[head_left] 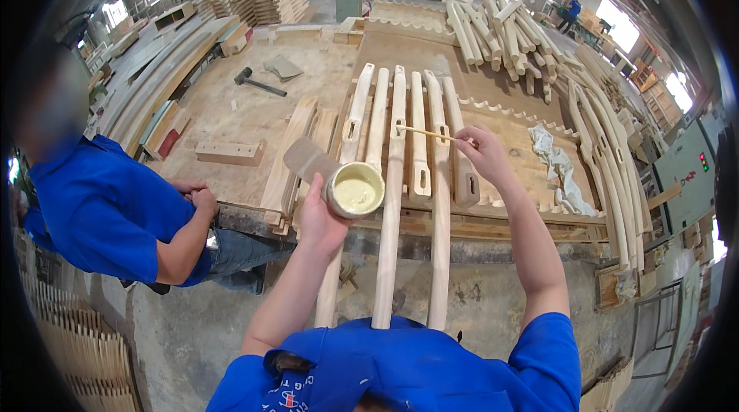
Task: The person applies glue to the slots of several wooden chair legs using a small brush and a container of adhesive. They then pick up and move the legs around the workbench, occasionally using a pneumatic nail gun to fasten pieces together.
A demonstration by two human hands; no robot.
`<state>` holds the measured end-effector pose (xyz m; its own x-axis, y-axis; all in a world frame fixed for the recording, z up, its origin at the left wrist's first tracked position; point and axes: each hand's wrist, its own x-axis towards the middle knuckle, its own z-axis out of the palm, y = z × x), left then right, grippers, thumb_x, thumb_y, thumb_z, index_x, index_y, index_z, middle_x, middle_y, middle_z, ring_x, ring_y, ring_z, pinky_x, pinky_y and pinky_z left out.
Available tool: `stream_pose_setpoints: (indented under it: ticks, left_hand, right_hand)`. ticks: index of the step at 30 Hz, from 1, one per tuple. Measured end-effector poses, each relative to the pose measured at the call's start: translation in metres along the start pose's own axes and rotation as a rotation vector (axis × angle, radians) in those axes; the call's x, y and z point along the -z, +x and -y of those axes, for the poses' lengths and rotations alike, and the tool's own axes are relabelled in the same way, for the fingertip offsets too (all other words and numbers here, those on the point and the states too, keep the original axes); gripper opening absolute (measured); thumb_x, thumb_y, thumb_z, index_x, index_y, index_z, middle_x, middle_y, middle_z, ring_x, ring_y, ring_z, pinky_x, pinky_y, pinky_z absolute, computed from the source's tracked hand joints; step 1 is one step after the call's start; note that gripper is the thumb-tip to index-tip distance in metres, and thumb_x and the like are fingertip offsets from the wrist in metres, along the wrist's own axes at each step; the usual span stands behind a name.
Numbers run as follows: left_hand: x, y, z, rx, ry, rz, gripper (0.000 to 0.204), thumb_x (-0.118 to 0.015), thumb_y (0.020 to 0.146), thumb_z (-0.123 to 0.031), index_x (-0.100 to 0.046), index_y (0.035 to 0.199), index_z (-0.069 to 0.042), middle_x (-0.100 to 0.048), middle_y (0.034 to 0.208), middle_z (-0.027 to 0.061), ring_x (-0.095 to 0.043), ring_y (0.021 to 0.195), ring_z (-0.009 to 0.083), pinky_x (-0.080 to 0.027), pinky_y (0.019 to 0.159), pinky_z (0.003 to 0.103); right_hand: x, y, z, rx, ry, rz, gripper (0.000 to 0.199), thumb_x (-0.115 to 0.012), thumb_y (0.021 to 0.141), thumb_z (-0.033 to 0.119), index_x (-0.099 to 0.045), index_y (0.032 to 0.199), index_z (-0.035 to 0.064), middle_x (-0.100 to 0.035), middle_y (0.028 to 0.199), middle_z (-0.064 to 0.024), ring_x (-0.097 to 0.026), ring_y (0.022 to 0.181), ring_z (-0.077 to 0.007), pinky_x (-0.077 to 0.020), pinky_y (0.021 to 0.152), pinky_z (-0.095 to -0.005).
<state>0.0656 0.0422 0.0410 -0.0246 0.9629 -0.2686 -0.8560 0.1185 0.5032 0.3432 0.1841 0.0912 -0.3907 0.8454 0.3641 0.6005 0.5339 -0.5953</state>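
Note:
My left hand [320, 221] is wrapped round a small pot [356, 189] of pale yellow, creamy paste, tilted so its inside shows. Between the fingertips of my right hand [482, 152] is a thin wooden stick [431, 134], pointing left. Its pale tip meets the slotted part of a long wooden chair-leg-like piece [392, 212]; whether it is inside the slot I cannot tell. Several similar light wooden pieces lie side by side on the bench, some with slots near their ends, like the one on the right [440, 235]. Three overhang the bench edge toward me.
To my left stands a person in a blue shirt [108, 208], hands together at the bench [208, 115]. A black mallet [260, 83] and a wooden block [229, 153] lie there. A white cloth [560, 169], a heap of wooden parts [508, 31] and curved lengths [616, 158] are to the right.

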Motion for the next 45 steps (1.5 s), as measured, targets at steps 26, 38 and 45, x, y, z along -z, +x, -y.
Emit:
stream_pose_setpoints:
  ticks: [26,38,45]
  left_hand:
    - [0.05,-0.017,-0.019,-0.096,-0.104,-0.05,0.057,-0.026,0.098,-0.045,-0.044,0.129,-0.001,-0.049,0.13,0.0197,-0.049,0.119,0.0367,-0.038,0.097,0.061]
    - [0.056,-0.018,-0.024,-0.11,-0.107,-0.022,0.055,-0.027,0.098,-0.045,-0.045,0.129,-0.003,-0.05,0.13,0.0178,-0.048,0.12,0.0343,-0.038,0.098,0.058]
    - [0.031,-0.027,-0.022,-0.041,-0.076,0.034,0.053,-0.03,0.099,-0.045,-0.045,0.129,-0.005,-0.05,0.131,0.0101,-0.047,0.122,0.0258,-0.037,0.102,0.044]
  right_hand:
    - [-0.024,0.061,-0.058,0.067,-0.21,0.193,0.018,-0.059,0.084,0.026,-0.065,0.087,0.0096,-0.059,0.09,-0.0045,-0.06,0.083,-0.0227,-0.0478,0.072,-0.0357]
    - [-0.011,0.047,-0.067,0.047,-0.179,0.186,0.017,-0.06,0.083,0.025,-0.065,0.086,0.0094,-0.059,0.09,-0.0047,-0.06,0.082,-0.0222,-0.0472,0.073,-0.0342]
    - [-0.016,0.05,-0.068,-0.046,-0.143,0.099,0.018,-0.059,0.084,0.027,-0.065,0.085,0.0103,-0.059,0.088,-0.0047,-0.06,0.083,-0.0238,-0.0471,0.074,-0.0366]
